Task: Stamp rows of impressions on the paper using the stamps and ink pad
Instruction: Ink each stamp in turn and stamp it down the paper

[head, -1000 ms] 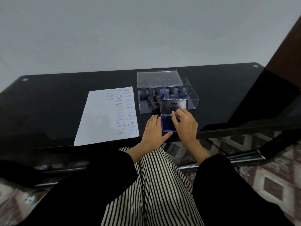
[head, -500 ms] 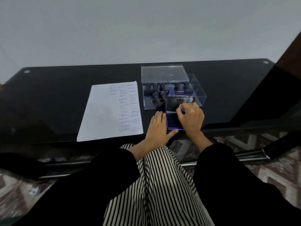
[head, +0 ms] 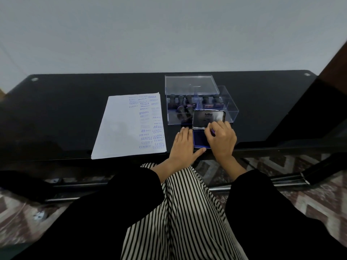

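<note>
Plain grey wall backs a black glass table, where the paper lies left of the open ink pad, which sits near the front edge. The left hand lies flat with straight fingers beside the pad, thumb along its near side. The right hand curls round a stamp over the blue pad; only a purple sliver of it shows. Spare stamps stand in a clear box behind. If the bracing hand lifts, the pad could skid off the edge; heavy inking would probably blur the print, and the crowded right side of the sheet invites overlaps. The raised lid reads "Artline"; the blue impressions read "FRAGILE", "AIR MAIL" and "SAMPLE".
</note>
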### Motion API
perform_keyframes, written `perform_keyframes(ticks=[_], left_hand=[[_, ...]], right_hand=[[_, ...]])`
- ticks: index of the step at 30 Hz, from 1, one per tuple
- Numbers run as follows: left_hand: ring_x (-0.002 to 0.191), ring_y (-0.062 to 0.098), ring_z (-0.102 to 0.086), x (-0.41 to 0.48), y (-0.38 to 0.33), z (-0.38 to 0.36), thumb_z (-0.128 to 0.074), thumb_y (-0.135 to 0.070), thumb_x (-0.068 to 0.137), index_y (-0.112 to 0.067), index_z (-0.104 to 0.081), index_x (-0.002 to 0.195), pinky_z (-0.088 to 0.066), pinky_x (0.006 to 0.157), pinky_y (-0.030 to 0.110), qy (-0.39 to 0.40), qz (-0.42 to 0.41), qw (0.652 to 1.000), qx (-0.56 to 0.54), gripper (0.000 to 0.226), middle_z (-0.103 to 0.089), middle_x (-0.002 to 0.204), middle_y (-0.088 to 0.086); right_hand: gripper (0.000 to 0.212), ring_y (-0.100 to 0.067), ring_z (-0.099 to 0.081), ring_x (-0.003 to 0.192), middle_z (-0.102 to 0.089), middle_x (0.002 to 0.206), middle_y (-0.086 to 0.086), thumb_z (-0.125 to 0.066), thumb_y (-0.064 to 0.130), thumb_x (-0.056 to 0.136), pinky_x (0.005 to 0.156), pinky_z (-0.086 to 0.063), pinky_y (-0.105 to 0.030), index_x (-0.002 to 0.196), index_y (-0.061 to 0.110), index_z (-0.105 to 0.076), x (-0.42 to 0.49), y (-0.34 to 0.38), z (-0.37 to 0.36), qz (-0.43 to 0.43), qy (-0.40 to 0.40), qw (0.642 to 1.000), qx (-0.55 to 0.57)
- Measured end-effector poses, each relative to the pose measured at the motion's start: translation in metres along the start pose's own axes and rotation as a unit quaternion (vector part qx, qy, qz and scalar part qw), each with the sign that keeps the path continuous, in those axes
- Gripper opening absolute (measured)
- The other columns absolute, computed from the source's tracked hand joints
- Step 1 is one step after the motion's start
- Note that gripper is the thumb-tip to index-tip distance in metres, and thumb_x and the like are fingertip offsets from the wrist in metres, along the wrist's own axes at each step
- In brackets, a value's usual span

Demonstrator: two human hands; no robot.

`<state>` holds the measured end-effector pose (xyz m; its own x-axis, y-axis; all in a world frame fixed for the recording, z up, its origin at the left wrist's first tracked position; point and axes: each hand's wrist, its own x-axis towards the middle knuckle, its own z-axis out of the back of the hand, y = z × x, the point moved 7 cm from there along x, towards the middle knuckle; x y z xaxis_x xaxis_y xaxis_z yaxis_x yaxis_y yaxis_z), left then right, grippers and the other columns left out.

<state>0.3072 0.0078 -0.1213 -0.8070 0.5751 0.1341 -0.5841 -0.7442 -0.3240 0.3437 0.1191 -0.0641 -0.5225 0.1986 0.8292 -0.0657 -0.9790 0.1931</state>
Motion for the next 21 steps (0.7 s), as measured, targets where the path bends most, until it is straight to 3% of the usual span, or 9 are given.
perform_keyframes(ticks=[21], left_hand=[[0.146,0.026,-0.009,0.002,0.001,-0.001,-0.038,-0.056,0.092,-0.001,-0.016,0.146,-0.008,0.121,0.037,0.018,0.004,1.000,-0.004,0.080,-0.018,0.153,0.016]], right_hand=[[0.028,-0.018,-0.049,0.052,-0.050,0.051,0.000,-0.052,0.020,0.082,0.043,-0.035,-0.026,0.055,0.013,-0.050,0.009,0.000,-0.008,0.000,0.020,1.000,-0.011]])
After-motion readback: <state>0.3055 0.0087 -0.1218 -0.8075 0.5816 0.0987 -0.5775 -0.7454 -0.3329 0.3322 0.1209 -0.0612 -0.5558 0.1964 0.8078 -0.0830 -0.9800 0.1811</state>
